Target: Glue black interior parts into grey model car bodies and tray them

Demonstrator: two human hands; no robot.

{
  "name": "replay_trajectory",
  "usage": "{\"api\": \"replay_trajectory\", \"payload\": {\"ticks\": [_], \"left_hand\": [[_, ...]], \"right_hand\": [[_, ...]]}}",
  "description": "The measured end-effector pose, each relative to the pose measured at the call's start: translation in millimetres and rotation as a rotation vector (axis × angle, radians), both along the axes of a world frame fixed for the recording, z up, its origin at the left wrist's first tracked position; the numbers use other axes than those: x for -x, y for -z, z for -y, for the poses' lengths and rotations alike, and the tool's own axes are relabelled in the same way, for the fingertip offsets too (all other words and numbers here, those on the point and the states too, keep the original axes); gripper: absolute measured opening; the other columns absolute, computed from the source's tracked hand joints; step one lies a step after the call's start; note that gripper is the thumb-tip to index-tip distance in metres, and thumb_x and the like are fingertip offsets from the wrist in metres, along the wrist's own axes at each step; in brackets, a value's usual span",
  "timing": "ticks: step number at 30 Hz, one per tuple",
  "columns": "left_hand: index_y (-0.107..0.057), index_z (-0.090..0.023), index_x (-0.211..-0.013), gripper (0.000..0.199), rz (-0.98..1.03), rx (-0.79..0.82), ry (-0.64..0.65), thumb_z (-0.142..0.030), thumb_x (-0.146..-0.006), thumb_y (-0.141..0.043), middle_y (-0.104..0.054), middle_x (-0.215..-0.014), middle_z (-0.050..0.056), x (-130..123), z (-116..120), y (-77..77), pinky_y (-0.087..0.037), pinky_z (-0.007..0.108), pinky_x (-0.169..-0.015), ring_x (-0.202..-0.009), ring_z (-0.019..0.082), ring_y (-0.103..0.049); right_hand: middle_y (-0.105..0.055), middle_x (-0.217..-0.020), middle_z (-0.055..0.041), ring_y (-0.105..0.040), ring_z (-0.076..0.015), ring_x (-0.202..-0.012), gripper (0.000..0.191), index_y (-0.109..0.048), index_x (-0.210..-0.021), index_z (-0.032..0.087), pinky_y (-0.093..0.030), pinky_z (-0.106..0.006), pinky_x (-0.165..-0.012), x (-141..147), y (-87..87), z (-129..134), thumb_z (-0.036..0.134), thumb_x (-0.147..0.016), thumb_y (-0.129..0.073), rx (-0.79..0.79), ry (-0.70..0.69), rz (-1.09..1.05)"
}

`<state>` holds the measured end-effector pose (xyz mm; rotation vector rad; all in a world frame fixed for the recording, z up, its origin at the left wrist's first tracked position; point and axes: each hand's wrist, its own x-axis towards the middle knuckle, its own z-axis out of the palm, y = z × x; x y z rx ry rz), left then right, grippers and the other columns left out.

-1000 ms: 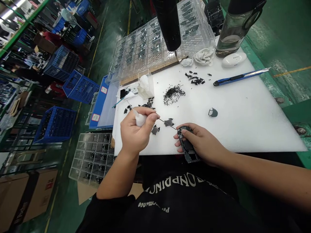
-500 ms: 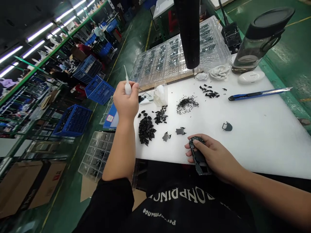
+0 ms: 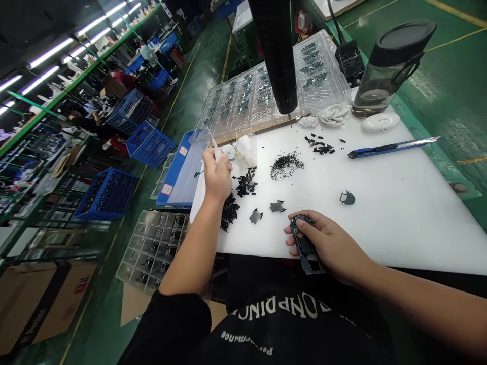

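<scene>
The fingers (image 3: 210,162) of the left hand (image 3: 217,177) were closed in a pinch around a white squeeze bottle (image 3: 217,155), its thin nozzle tilted up and away toward the far left. The fingers (image 3: 307,225) of the right hand (image 3: 327,242) wrapped over a dark plastic frame (image 3: 306,252), holding it just above the white foam sheet (image 3: 391,230) near the sheet's front edge. The frame's long axis ran from its far, rounded end down toward the person's torso, slanting slightly rightward.

Between the hands lay two small dark metal-looking parts (image 3: 255,216); a curved dark piece (image 3: 347,197) sat farther right. Loose black pieces (image 3: 229,211) were heaped beside the left wrist, with a pile of tiny black bits (image 3: 287,166) beyond. A blue utility knife (image 3: 391,147) lay at the right, below a white oval case (image 3: 380,122) and a water bottle (image 3: 388,68).

The foam covered a green counter (image 3: 429,157). Clear blister trays (image 3: 274,86) at the far side held dark parts in rows, and a small clear box (image 3: 245,152) held something white. A clear compartment tray (image 3: 152,248) beside the counter also held dark parts. Blue crates (image 3: 105,195) stood on the green floor (image 3: 198,86).
</scene>
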<state>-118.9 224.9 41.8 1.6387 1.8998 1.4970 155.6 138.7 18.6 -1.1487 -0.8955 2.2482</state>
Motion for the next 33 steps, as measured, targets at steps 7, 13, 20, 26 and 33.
{"api": "replay_trajectory", "payload": {"ticks": [7, 13, 20, 26, 33], "left_hand": [[-0.065, -0.019, -0.093, 0.019, -0.002, 0.240, 0.186, -0.037, -0.087, -0.060, -0.068, -0.107, 0.007, -36, 8, 13.9, -0.047, 0.025, -0.073, -0.083, 0.014, -0.062], [-0.053, -0.017, -0.071, 0.021, -0.183, 0.339, 0.146, -0.032, -0.084, -0.061, -0.070, -0.102, 0.005, -47, 6, 9.7, -0.041, 0.026, -0.062, -0.066, 0.011, -0.054], [-0.064, -0.019, -0.100, 0.021, -0.323, 0.386, 0.126, -0.029, -0.082, -0.066, -0.063, -0.075, 0.002, -44, 2, 17.9, -0.043, 0.030, -0.068, -0.070, 0.016, -0.056], [-0.063, -0.017, -0.113, 0.035, -0.289, 0.192, 0.076, -0.030, -0.081, -0.070, -0.067, -0.103, 0.009, -43, 36, 7.4, -0.052, 0.031, -0.073, -0.089, 0.019, -0.063], [-0.069, -0.019, -0.096, 0.013, -0.231, -0.126, 0.203, -0.012, -0.088, -0.060, -0.068, -0.080, 0.003, -56, 134, 26.2, -0.052, 0.027, -0.065, -0.074, 0.014, -0.064]], "right_hand": [[-0.069, -0.099, -0.0042, -0.069, -0.0177, -0.076, 0.019, -0.058, -0.110, 0.024, -0.061, -0.033, -0.067, 0, 0.9, 1, 0.039, -0.098, -0.055, 0.004, 0.010, -0.011], [-0.069, -0.100, -0.0051, -0.069, -0.0191, -0.077, 0.019, -0.059, -0.109, 0.023, -0.062, -0.036, -0.070, 0, 0.1, 1, 0.039, -0.098, -0.055, 0.006, 0.015, -0.011], [-0.068, -0.099, -0.0052, -0.068, -0.0182, -0.075, 0.016, -0.059, -0.108, 0.023, -0.062, -0.033, -0.067, 0, -1.9, 0, 0.034, -0.099, -0.053, 0.042, 0.028, -0.017], [-0.069, -0.098, -0.0065, -0.069, -0.0192, -0.077, 0.016, -0.059, -0.108, 0.022, -0.062, -0.034, -0.068, 1, -0.4, -1, 0.033, -0.099, -0.053, 0.045, 0.040, -0.039], [-0.068, -0.102, -0.0057, -0.069, -0.0183, -0.076, 0.019, -0.059, -0.107, 0.022, -0.062, -0.036, -0.071, -1, 3.6, 0, 0.039, -0.099, -0.054, -0.023, -0.003, -0.028]]}}
